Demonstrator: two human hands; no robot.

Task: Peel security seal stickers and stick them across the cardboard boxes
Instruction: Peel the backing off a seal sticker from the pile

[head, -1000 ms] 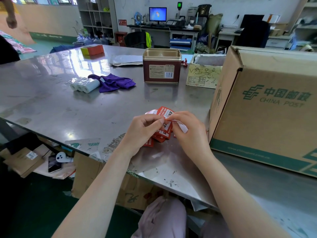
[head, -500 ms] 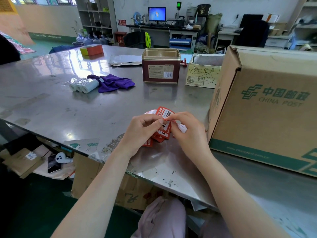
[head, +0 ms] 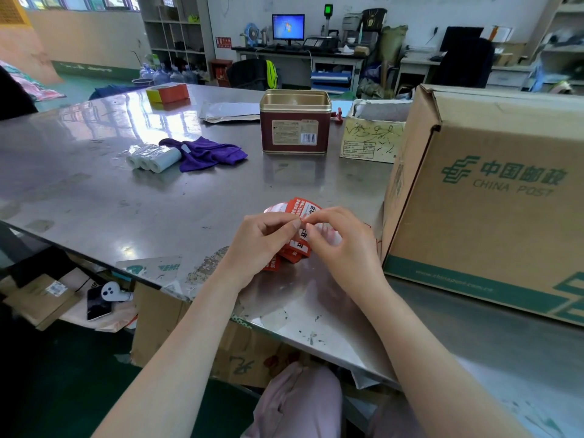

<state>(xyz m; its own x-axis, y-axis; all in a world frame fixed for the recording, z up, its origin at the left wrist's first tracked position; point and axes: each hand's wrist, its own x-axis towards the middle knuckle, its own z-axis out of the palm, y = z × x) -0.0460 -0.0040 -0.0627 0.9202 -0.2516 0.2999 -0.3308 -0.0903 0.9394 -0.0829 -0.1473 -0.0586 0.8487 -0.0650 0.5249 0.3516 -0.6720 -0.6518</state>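
Observation:
Both hands hold a small stack of red and white security seal stickers (head: 300, 210) just above the steel table (head: 94, 197). My left hand (head: 265, 241) grips the stack from the left, thumb on top. My right hand (head: 341, 245) pinches the upper sticker's edge with fingertips that meet the left thumb. A big China Post cardboard box (head: 493, 200) stands on the table right beside my right hand. A smaller open cardboard box (head: 373, 137) with scribbles sits further back.
A dark red tin (head: 295, 121) stands at mid-table. A purple cloth (head: 208, 153) and wrapped white rolls (head: 155, 158) lie to the left. A flat envelope (head: 230, 110) and a red-yellow box (head: 167, 93) lie at the far side. Cardboard and a phone (head: 98, 303) sit under the table's edge.
The fingertips of both hands have closed in on the top sticker's edge. The stack has stayed in the same spot, and nothing else has moved.

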